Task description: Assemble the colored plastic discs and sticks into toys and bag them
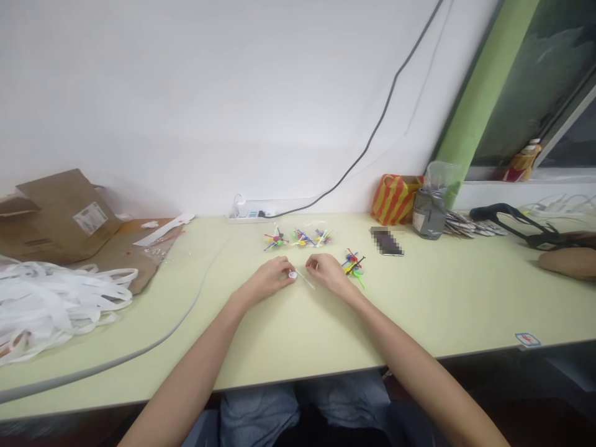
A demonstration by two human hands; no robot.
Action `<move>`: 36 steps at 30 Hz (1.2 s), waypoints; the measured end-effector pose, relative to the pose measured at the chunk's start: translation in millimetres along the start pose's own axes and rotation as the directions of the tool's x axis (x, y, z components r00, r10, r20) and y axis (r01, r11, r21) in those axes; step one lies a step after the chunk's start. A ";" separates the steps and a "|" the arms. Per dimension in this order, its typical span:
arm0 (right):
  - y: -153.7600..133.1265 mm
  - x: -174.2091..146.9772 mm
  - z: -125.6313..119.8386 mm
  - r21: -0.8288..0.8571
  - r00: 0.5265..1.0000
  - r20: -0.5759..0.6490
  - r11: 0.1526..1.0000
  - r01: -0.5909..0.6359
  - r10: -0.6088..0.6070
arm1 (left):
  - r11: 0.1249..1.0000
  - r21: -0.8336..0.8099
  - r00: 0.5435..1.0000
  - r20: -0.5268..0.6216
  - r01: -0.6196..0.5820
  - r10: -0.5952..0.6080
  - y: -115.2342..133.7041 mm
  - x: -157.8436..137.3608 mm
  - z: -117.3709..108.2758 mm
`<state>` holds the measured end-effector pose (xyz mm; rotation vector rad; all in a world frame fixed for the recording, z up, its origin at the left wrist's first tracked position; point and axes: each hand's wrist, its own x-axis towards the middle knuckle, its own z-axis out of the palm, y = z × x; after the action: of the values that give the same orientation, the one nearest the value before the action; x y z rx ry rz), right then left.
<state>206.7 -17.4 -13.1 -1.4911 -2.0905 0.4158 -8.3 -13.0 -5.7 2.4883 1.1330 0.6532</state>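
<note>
My left hand [270, 277] pinches a small white round piece [292, 274] between thumb and fingertips, just above the table. A thin white stick [305, 280] slants away from that piece to the right; whether the two are joined I cannot tell. My right hand [327, 273] is close by, its thumb and fingers drawn together beside the stick. What its fingertips hold, if anything, is hidden. Right of it lies a loose cluster of coloured plastic sticks [354, 267] in red, blue, yellow, black and green. Behind the hands are further coloured stick bundles [311, 236], apparently in clear wrapping.
A phone [388, 242] lies at back right, near a striped bag [395, 198] and a grey container [429, 214]. White strips [60, 304] and brown paper packaging [60, 217] fill the left. A grey cable [153, 344] crosses the table; a power strip [251, 213] sits by the wall.
</note>
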 end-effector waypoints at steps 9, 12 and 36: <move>2.3 0.5 11.7 0.146 0.991 0.101 0.986 0.076 -0.091 | 0.999 -0.040 0.999 0.035 -0.011 0.012 -1.4 -1.3 -3.8; 0.4 0.1 15.8 0.166 0.991 0.078 0.981 0.099 -0.113 | 0.999 -0.035 0.999 0.033 -0.015 0.016 -3.3 -1.6 -4.9; -6.7 -1.2 26.3 0.136 0.989 -0.035 0.980 0.145 -0.142 | 0.992 -0.081 0.994 0.061 0.096 -0.091 -9.2 -6.6 -12.4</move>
<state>186.5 -19.4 -31.2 -1.2517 -2.0884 0.4744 -24.3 -11.0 -1.4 2.3531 1.1690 0.5876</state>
